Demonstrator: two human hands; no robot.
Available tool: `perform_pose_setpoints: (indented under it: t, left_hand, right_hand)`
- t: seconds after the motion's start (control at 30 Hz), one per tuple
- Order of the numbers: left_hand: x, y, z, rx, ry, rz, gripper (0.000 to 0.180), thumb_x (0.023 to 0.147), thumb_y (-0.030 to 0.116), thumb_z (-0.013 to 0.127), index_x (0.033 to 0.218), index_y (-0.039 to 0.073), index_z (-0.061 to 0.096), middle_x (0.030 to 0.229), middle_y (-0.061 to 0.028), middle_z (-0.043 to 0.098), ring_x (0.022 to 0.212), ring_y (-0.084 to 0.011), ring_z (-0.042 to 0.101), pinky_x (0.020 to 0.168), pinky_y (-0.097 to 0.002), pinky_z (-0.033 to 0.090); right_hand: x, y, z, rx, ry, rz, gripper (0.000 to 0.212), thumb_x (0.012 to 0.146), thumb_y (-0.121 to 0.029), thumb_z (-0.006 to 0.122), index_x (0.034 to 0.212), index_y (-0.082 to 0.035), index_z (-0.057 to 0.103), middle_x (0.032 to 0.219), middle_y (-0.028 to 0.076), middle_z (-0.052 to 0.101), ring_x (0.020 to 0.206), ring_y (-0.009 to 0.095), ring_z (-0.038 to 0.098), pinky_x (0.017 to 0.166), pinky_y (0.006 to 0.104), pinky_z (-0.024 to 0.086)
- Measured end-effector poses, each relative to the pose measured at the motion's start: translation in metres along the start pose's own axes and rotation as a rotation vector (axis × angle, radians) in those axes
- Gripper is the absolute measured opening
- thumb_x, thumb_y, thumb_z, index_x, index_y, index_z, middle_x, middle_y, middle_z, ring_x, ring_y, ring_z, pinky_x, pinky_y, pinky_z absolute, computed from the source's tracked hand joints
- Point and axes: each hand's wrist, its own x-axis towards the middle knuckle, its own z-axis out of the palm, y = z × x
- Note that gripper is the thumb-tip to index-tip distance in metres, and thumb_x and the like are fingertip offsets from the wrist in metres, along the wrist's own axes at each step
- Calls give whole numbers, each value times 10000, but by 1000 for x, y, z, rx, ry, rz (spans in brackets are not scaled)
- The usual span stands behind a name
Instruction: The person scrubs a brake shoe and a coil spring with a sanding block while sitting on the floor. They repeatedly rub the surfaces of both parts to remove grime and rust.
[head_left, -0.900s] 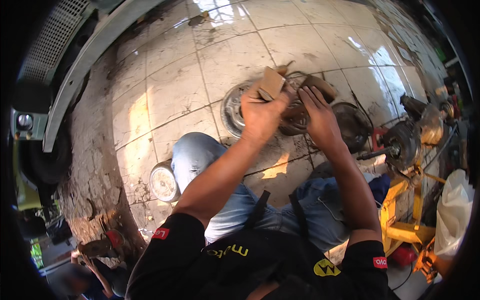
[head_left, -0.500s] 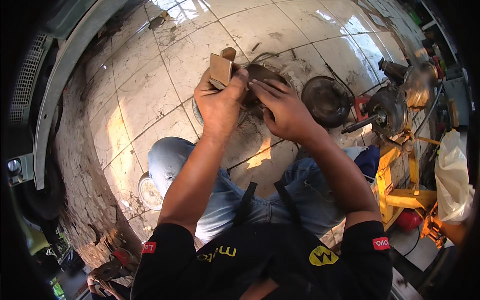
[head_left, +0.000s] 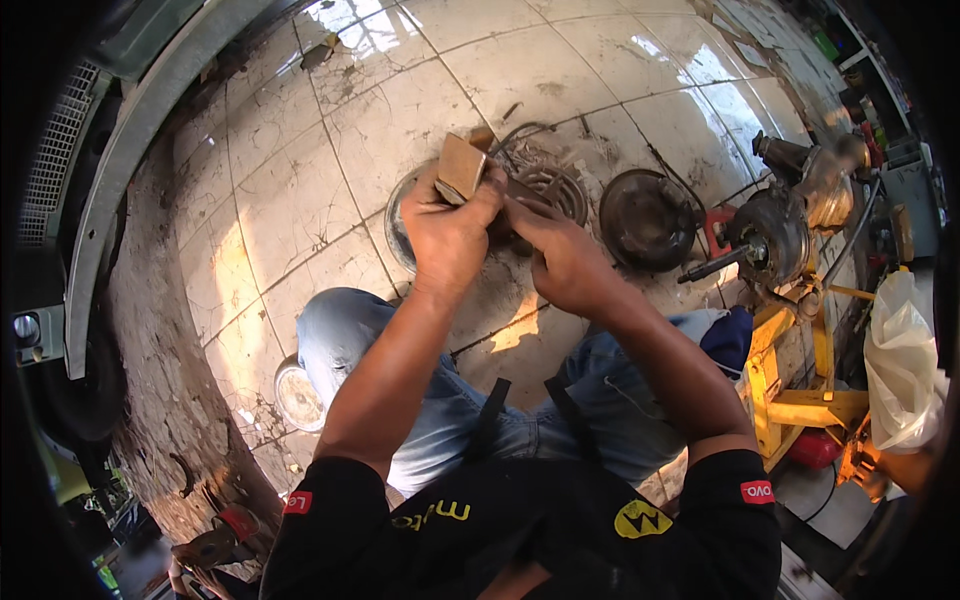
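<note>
My left hand (head_left: pixel 450 238) is closed around a brown, block-ended piece that looks like a brake shoe (head_left: pixel 461 168). A second brown edge shows just behind it, and the palm covers the lower part. My right hand (head_left: pixel 575 262) meets it from the right, fingers bent and pinched on the dark side of the same part near my left thumb; its fingertips are partly hidden. Below the hands on the floor lie a ringed metal part (head_left: pixel 566 192) and a round, pale-rimmed one (head_left: pixel 398 235), both partly covered.
A dark round brake plate (head_left: pixel 650 222) lies on the tiled floor to the right. Beyond it, an axle assembly (head_left: pixel 775 235) rests by a yellow metal stand (head_left: pixel 790 405). A white plastic bag (head_left: pixel 900 350) hangs far right. A small round tin (head_left: pixel 299 395) sits by my left knee.
Both hands have shifted slightly right and down, and the brown piece has tilted. My right hand's fingers have drawn in, uncovering the ringed part on the floor.
</note>
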Motion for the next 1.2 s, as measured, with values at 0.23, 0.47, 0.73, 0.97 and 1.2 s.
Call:
perform_pose_setpoints:
  t: [0.23,0.47,0.73,0.97,1.2]
  left_hand:
    - [-3,13,-3,-110,-10,-16,197,832,54,677,1006,-22,624,824,-58,622,686,-129,583,628,-264,481]
    - [-3,9,0,-41,-24,-8,222,837,28,671,1045,-31,617,847,-59,632,691,-126,589,636,-263,491]
    - [-3,9,-5,-61,-27,39,241,829,9,699,1061,-42,656,884,-29,662,758,-87,608,696,-235,505]
    - [-3,3,-5,21,-31,33,282,820,14,706,1093,-37,657,916,-18,665,811,-75,604,734,-222,494]
    - [0,7,-2,-23,4,27,350,831,38,682,1162,-51,607,861,-51,630,709,-118,580,658,-261,485]
  right_hand:
    - [7,-10,-32,-461,-129,-6,618,803,-85,613,1404,-138,484,1423,50,516,1301,299,438,1068,488,336]
    - [3,-15,-17,-620,-75,-152,510,881,-85,471,1377,26,432,1433,198,462,1370,363,386,1145,527,230]
    - [8,4,-8,-362,17,-73,528,863,-18,415,1380,83,385,1457,252,405,1383,390,357,1149,495,250]
    - [3,-6,10,-152,-15,-46,613,814,27,422,1423,64,357,1476,239,387,1410,353,326,1164,471,240]
    - [0,0,10,-445,-12,35,617,815,3,479,1420,39,366,1501,215,365,1416,329,328,1151,484,252]
